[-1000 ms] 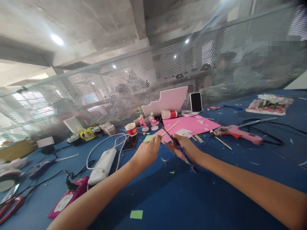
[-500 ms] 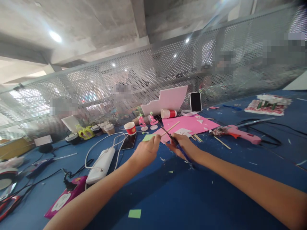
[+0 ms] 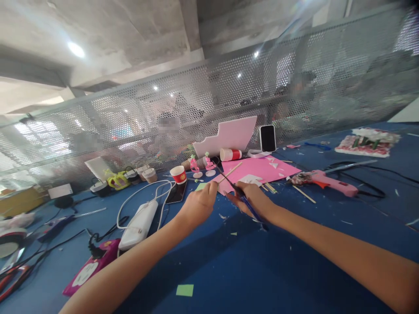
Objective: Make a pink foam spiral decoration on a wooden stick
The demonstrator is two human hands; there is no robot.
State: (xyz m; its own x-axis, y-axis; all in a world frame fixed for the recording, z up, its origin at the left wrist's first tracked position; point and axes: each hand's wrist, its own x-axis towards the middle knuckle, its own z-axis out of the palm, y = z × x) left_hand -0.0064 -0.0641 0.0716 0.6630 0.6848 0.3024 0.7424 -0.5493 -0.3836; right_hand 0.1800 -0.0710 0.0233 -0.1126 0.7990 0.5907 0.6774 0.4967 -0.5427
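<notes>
My left hand is closed around the near end of a thin wooden stick, which slants up and to the right from the fingers. In my right hand is a pair of scissors with dark blue handles. Their dark blades point away to the upper left and appear to cross the stick; whether they touch it I cannot tell. Beneath both lies a bright pink sheet with white scraps on it. Part of a green paper piece shows beyond my left hand.
A pink glue gun lies to the right, near a loose stick. On the left are a white power strip with cables, a phone and a red paper cup. Two pink figures stand behind; a perforated screen borders the table.
The stick in my left hand has shifted slightly left and up against the scissors. Both hands stay almost in place, and the other things lie as before.
</notes>
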